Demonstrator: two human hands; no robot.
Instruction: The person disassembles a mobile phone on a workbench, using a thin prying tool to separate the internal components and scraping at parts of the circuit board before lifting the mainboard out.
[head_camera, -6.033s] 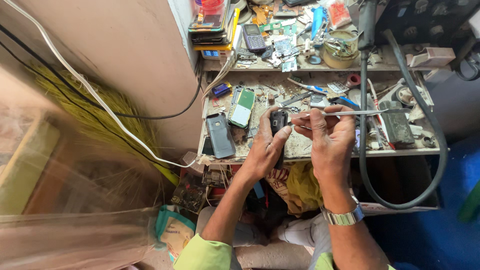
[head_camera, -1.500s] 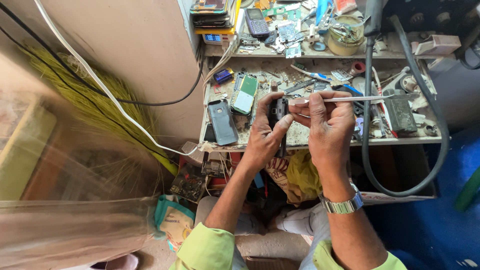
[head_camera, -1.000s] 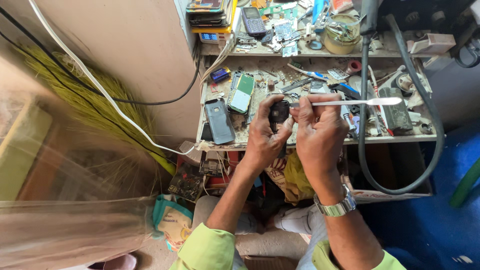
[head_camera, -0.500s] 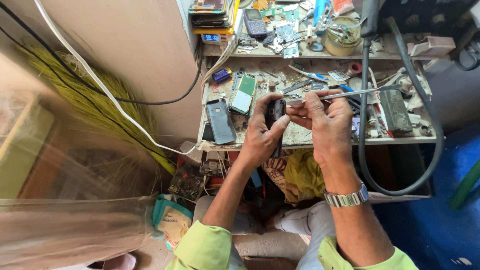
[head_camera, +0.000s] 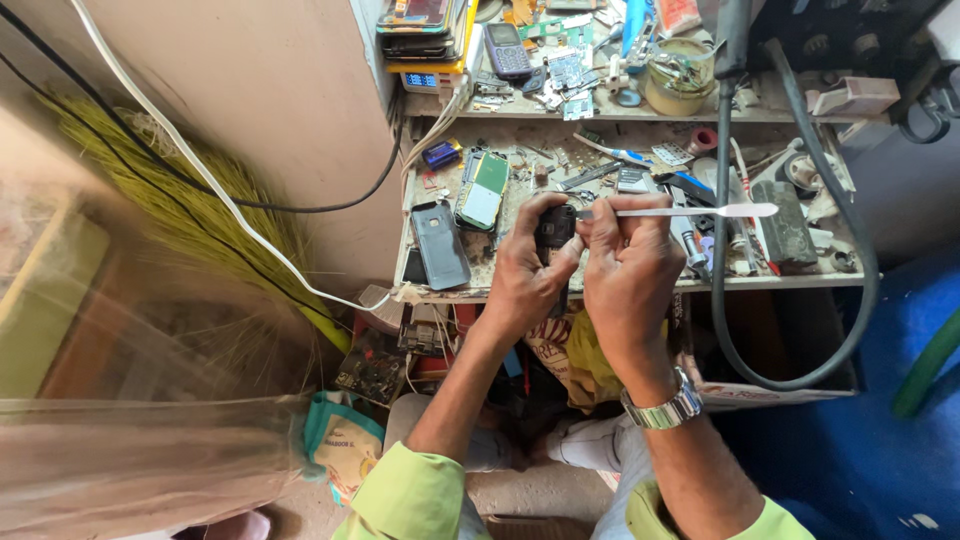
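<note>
My left hand (head_camera: 528, 272) grips a small black phone body (head_camera: 553, 228) upright over the front of the cluttered workbench (head_camera: 440, 290). My right hand (head_camera: 630, 262) pinches a thin flat metal prying tool (head_camera: 690, 211) whose handle sticks out to the right; its tip meets the top of the black phone body. Both hands are close together, thumbs pressing on the device. A steel wristwatch (head_camera: 662, 410) is on my right wrist.
On the bench lie a dark phone back cover (head_camera: 440, 243), a green circuit board in a frame (head_camera: 483, 190), tweezers, screwdrivers and small parts. A thick black hose (head_camera: 722, 250) loops at the right. A shelf above holds stacked phones (head_camera: 420, 28) and a tin (head_camera: 678, 75). A broom (head_camera: 200, 220) leans at the left.
The hands have stayed over the bench front with the phone body. The prying tool's handle has shifted slightly, and the right hand has turned a little around the device.
</note>
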